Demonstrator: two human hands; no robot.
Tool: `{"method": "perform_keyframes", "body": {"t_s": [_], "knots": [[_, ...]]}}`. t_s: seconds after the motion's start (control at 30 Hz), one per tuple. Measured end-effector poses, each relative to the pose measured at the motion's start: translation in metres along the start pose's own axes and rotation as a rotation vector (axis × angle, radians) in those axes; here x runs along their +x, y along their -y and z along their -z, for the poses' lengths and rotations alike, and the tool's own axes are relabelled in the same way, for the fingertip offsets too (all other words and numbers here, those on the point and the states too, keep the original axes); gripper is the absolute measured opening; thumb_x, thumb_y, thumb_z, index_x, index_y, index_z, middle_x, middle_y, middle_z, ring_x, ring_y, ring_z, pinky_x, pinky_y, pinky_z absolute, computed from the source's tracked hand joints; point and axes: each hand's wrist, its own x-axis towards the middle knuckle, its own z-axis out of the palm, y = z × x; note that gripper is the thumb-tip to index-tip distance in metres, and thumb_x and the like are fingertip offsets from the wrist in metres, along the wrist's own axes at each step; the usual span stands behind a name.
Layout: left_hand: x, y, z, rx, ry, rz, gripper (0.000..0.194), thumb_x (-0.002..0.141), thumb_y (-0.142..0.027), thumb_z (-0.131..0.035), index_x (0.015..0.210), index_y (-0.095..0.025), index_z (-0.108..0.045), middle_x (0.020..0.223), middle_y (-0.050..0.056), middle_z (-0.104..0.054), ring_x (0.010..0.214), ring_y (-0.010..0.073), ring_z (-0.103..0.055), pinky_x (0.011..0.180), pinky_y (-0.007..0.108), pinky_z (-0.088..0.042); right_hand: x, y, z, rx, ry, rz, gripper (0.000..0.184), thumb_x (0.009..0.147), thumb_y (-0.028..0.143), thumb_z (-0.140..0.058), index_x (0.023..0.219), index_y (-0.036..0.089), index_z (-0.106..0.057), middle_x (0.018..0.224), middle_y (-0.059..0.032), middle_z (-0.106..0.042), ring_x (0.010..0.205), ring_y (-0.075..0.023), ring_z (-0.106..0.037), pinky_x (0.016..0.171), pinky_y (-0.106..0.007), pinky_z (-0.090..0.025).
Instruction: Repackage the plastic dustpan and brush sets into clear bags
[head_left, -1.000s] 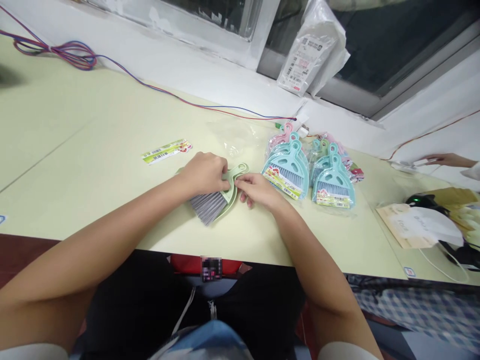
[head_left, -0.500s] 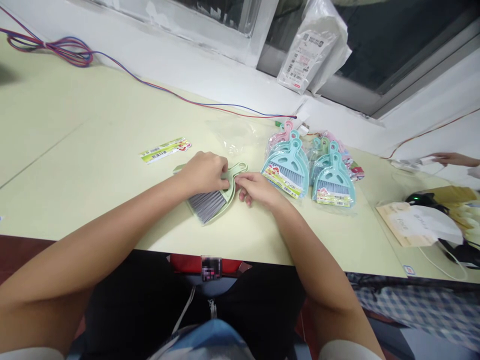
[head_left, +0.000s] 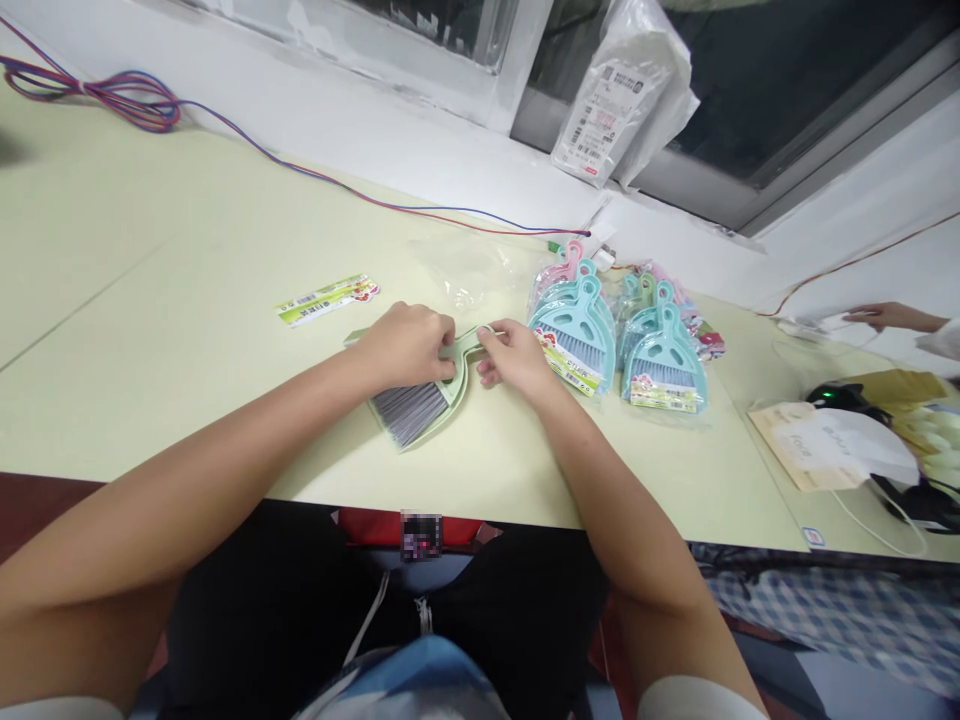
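Observation:
A pale green mini dustpan [head_left: 454,392] with a grey-bristled brush [head_left: 409,410] lying in it rests on the cream table [head_left: 150,300]. My left hand [head_left: 409,345] is closed over the brush's top, pressing it into the pan. My right hand [head_left: 514,360] pinches the pan's looped handle [head_left: 480,335] at its right end. A printed label strip [head_left: 326,298] lies to the upper left of my hands. A clear plastic bag [head_left: 469,275] lies flat just behind them.
Bagged teal and pink dustpan sets [head_left: 619,335] are piled to the right. Red and blue wires [head_left: 300,170] run along the wall. A packet [head_left: 619,100] leans on the window sill. Another person's hand [head_left: 889,317] shows at far right, near papers [head_left: 825,445].
My right hand has moved up and left from beside the pan onto its handle loop. My left hand has stayed on the brush.

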Motion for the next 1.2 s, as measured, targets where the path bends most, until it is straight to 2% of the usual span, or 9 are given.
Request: {"method": "perform_keyframes", "body": {"t_s": [0.13,0.27,0.6,0.73,0.83,0.93,1.0,1.07,1.2], "knots": [[-0.001,0.001,0.000,-0.022,0.004,-0.032,0.030,0.081,-0.035,-0.064,0.101,-0.017,-0.077,0.094,0.007,-0.080,0.090,0.0282,-0.073,0.080,0.038,-0.049,-0.002,0.003,-0.007,0.152,0.050,-0.107,0.012,0.100,0.023,-0.073,0.096,0.019,-0.061,0.068,0.0005,-0.071,0.056,-0.0161,-0.073,0.050,-0.028,-0.065],[-0.002,0.000,0.000,-0.042,0.013,-0.033,0.030,0.081,-0.033,-0.064,0.103,-0.016,-0.077,0.097,0.007,-0.080,0.092,0.0289,-0.073,0.081,0.038,-0.048,-0.007,0.010,-0.010,0.227,0.051,-0.141,0.012,0.102,0.014,-0.067,0.091,0.017,-0.062,0.065,-0.0012,-0.071,0.055,-0.0136,-0.072,0.058,-0.026,-0.067],[-0.002,0.002,-0.011,-0.043,0.004,-0.057,0.028,0.082,-0.033,-0.064,0.103,-0.018,-0.076,0.097,0.006,-0.080,0.094,0.0285,-0.073,0.086,0.041,-0.049,-0.005,0.009,-0.010,0.261,0.011,-0.153,0.019,0.098,0.006,-0.067,0.082,0.016,-0.063,0.062,-0.0001,-0.068,0.051,-0.0109,-0.068,0.054,-0.022,-0.065],[-0.002,0.008,-0.003,-0.078,-0.053,-0.069,0.027,0.090,-0.038,-0.062,0.103,-0.020,-0.077,0.097,0.006,-0.080,0.092,0.0270,-0.072,0.085,0.040,-0.049,-0.004,0.006,-0.007,0.271,0.015,-0.150,0.017,0.100,0.007,-0.064,0.086,0.016,-0.062,0.062,0.0003,-0.067,0.051,-0.0117,-0.068,0.052,-0.023,-0.064],[-0.004,0.029,0.014,-0.121,-0.170,0.046,0.034,0.099,-0.045,-0.057,0.112,-0.021,-0.077,0.106,0.007,-0.079,0.100,0.0269,-0.071,0.089,0.038,-0.049,-0.003,0.003,-0.006,0.290,0.017,-0.148,0.015,0.100,0.008,-0.065,0.088,0.017,-0.061,0.066,-0.0009,-0.069,0.052,-0.0122,-0.069,0.052,-0.023,-0.063],[-0.012,0.066,0.029,-0.039,-0.274,0.253,0.042,0.102,-0.047,-0.052,0.125,-0.018,-0.074,0.122,0.011,-0.075,0.116,0.0293,-0.065,0.100,0.038,-0.047,-0.003,0.001,-0.005,0.300,0.022,-0.155,0.012,0.102,0.009,-0.060,0.092,0.018,-0.060,0.070,-0.0019,-0.071,0.053,-0.0128,-0.070,0.052,-0.023,-0.063],[-0.020,0.092,0.035,0.029,-0.191,0.322,0.058,0.106,-0.053,-0.047,0.144,-0.013,-0.063,0.140,0.014,-0.067,0.131,0.0318,-0.056,0.105,0.039,-0.045,-0.003,0.000,-0.004,0.305,0.006,-0.163,0.012,0.103,0.008,-0.055,0.098,0.018,-0.059,0.070,-0.0011,-0.071,0.052,-0.0131,-0.070,0.052,-0.024,-0.064],[-0.026,0.115,0.037,0.069,-0.066,0.432,0.074,0.101,-0.063,-0.053,0.151,-0.009,-0.056,0.146,0.017,-0.062,0.132,0.0347,-0.053,0.105,0.039,-0.045,-0.004,0.000,-0.004,0.314,-0.018,-0.163,0.014,0.102,0.006,-0.052,0.102,0.018,-0.059,0.070,0.0008,-0.069,0.052,-0.0132,-0.070,0.052,-0.025,-0.064],[-0.022,0.142,0.030,0.064,0.041,0.415,0.077,0.097,-0.065,-0.055,0.148,-0.008,-0.058,0.146,0.021,-0.063,0.125,0.0348,-0.059,0.096,0.037,-0.048,-0.006,0.001,-0.003,0.315,-0.035,-0.157,0.014,0.102,0.007,-0.052,0.106,0.019,-0.058,0.072,0.0016,-0.068,0.055,-0.0138,-0.071,0.054,-0.025,-0.065]]}}
